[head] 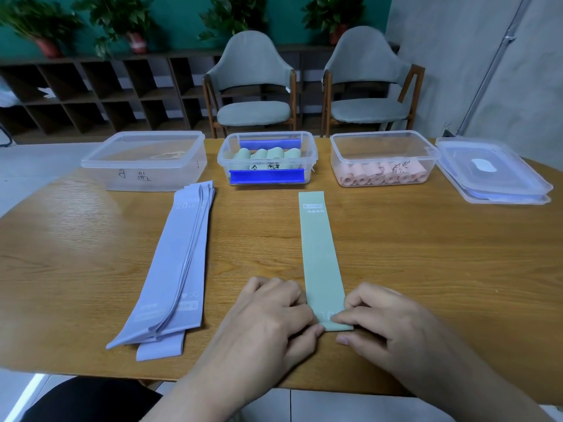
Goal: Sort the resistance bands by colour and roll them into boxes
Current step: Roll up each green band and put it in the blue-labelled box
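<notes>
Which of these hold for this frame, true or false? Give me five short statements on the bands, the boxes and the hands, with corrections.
1. Both hands pinch the near end of the green band. True: the left hand and right hand hold it at the table's near edge.
2. The left box holds rolled purple bands. False: no rolls show in it; the purple bands lie flat on the table.
3. The middle box holds green rolls. True.
4. The right box holds blue rolls. False: its rolls are pink.
5. The lids lie stacked right of the boxes. True.
</notes>
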`<control>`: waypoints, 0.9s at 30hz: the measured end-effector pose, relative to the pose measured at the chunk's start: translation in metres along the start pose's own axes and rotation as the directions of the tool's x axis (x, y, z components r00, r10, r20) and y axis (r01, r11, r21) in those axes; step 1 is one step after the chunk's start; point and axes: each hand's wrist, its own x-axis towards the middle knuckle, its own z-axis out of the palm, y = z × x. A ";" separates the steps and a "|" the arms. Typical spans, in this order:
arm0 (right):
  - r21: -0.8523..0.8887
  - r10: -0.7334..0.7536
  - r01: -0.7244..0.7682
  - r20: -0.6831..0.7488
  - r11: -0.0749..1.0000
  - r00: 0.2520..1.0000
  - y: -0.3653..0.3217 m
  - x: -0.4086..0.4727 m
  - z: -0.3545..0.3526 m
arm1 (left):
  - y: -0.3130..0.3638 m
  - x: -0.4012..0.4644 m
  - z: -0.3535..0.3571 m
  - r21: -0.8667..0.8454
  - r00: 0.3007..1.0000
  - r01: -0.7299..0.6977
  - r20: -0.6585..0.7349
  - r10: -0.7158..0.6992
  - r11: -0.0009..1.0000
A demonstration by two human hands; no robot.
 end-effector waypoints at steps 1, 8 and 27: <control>-0.006 0.003 -0.003 -0.005 1.000 1.000 0.000 0.000 0.000 | 0.000 0.000 0.000 0.008 1.000 0.003 0.000 -0.003 1.000; -0.027 0.028 -0.029 -0.012 0.999 1.000 -0.002 0.001 0.002 | 0.001 0.000 0.000 -0.005 0.999 0.008 0.041 -0.008 1.000; -0.051 0.081 -0.086 -0.084 0.995 0.993 -0.001 0.002 0.005 | -0.003 0.000 0.005 -0.003 0.995 0.081 0.066 -0.081 0.997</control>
